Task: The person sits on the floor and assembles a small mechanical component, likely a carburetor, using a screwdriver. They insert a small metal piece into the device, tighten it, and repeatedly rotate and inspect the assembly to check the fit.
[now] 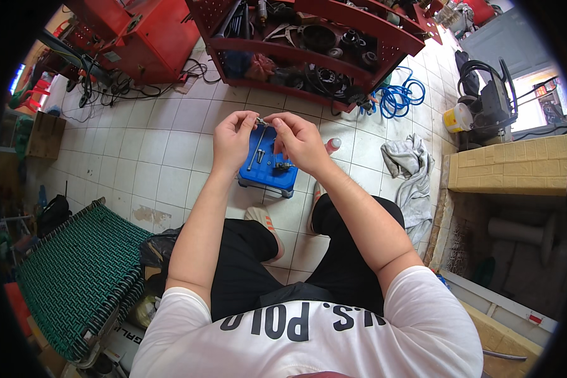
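Both of my hands meet above a small blue stool [264, 176]. My left hand [232, 140] pinches a small metal part [263, 122] between thumb and fingertips. From the other side, the closed fingers of my right hand [301, 140] grip the same part; its exact kind is too small to tell. Below them, a thin metal rod [256, 151] lies slantwise on the stool top. Beside it are small bolts [260, 155] and a small ring [269, 162]. A dark metal piece [284, 166] sits near the stool's right edge, partly under my right hand.
Ahead stands a red tool cart [315, 53] with tools and parts. Right of the stool are a pinkish bottle [332, 145], a grey cloth [411, 165] and a coiled blue hose [398, 96]. A green woven seat [88, 271] stands at left; black cables [116, 94] trail behind.
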Available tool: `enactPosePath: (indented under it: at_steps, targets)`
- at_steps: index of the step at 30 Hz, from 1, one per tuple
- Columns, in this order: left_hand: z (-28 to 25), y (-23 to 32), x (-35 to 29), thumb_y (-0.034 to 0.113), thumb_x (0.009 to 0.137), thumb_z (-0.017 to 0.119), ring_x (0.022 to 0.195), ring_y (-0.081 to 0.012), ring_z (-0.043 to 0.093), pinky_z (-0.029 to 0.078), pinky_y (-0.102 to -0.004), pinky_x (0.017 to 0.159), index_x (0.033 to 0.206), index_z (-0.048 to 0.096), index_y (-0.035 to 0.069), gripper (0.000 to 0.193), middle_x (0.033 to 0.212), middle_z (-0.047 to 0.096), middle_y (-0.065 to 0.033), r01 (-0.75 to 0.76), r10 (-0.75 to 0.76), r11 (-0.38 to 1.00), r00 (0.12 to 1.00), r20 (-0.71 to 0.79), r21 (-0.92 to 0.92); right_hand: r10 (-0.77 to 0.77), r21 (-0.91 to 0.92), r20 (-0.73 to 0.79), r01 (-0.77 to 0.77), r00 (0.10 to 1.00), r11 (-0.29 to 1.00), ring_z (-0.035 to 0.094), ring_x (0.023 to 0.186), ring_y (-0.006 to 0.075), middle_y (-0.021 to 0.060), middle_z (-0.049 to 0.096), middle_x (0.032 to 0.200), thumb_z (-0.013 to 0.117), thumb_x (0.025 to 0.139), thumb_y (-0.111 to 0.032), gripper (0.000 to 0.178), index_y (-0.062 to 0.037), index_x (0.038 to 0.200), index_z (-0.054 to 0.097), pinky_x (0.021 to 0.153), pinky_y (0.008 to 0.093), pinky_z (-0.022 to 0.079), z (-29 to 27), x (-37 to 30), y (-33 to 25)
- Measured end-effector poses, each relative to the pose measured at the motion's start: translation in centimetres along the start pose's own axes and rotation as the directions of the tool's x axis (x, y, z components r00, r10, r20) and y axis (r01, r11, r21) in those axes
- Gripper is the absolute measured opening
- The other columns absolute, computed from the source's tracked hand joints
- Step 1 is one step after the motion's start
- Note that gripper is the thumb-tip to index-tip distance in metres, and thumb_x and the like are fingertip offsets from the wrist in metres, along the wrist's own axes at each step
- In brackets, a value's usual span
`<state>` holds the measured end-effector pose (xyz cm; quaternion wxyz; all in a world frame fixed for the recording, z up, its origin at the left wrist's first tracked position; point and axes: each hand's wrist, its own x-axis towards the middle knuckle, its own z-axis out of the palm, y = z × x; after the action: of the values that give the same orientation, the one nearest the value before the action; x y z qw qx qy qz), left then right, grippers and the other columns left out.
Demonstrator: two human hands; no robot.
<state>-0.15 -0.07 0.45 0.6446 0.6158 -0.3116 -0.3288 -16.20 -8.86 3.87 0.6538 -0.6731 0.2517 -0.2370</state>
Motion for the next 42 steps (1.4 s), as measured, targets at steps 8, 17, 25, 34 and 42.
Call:
enactPosePath:
  at_steps: [8, 17, 25, 34, 42]
  targets:
    - [0.0, -0.2, 0.0, 0.022, 0.102, 0.066, 0.088, -0.0096, 0.061, 0.050, -0.0247, 0.082, 0.108, 0.070, 0.001, 0.023, 0.096, 0.069, -0.0026, 0.019, -0.018, 0.997, 1.000, 0.013, -0.076, 0.020, -0.254, -0.036, -0.028, 0.999, 0.967, 0.067, 0.063, 0.0157, 0.0107, 0.070, 0.075, 0.058, 0.103, -0.027, 0.032, -0.0013, 0.120, 0.067, 0.063, 0.0309, 0.053, -0.2, 0.3, 0.1]
    - [0.7, 0.2, -0.4, 0.022, 0.102, 0.066, 0.086, -0.0089, 0.062, 0.050, -0.0237, 0.080, 0.107, 0.070, 0.001, 0.022, 0.096, 0.069, -0.0027, 0.080, -0.071, 0.980, 0.996, 0.057, -0.183, -0.059, -0.256, -0.036, 0.048, 0.998, 0.965, 0.058, 0.062, 0.0063, 0.0013, 0.065, 0.071, 0.070, 0.098, -0.020, 0.028, 0.0001, 0.117, 0.066, 0.058, 0.0243, 0.047, 0.3, 0.3, 1.8]
    - [1.0, 0.3, -0.6, 0.020, 0.102, 0.065, 0.086, -0.0083, 0.062, 0.051, -0.0231, 0.079, 0.107, 0.069, 0.001, 0.019, 0.096, 0.068, -0.0023, 0.091, -0.074, 0.974, 0.993, 0.091, -0.206, -0.110, -0.328, -0.077, 0.079, 0.991, 0.941, 0.058, 0.058, 0.0123, 0.0066, 0.063, 0.065, 0.075, 0.092, -0.024, 0.029, 0.0003, 0.105, 0.067, 0.057, 0.0287, 0.046, 0.4, 0.3, 1.1]
    - [1.0, 0.4, -0.8, 0.016, 0.102, 0.065, 0.088, -0.0093, 0.064, 0.052, -0.0240, 0.078, 0.106, 0.070, 0.000, 0.017, 0.096, 0.071, -0.0042, 0.105, -0.083, 0.977, 0.989, 0.123, -0.183, -0.063, -0.388, -0.015, 0.052, 0.998, 0.920, 0.057, 0.060, 0.0127, 0.0071, 0.064, 0.067, 0.075, 0.091, -0.023, 0.027, -0.0004, 0.103, 0.069, 0.059, 0.0303, 0.047, 0.2, 0.3, 0.6]
    - [1.2, 0.6, -0.9, 0.016, 0.101, 0.066, 0.087, -0.0093, 0.064, 0.052, -0.0245, 0.078, 0.105, 0.070, 0.000, 0.017, 0.095, 0.071, -0.0039, 0.104, -0.082, 0.985, 0.985, 0.150, -0.139, -0.077, -0.426, 0.001, 0.070, 0.997, 0.902, 0.055, 0.059, 0.0100, 0.0069, 0.066, 0.067, 0.075, 0.090, -0.022, 0.026, -0.0003, 0.104, 0.069, 0.058, 0.0294, 0.046, 0.2, 0.2, 1.0]
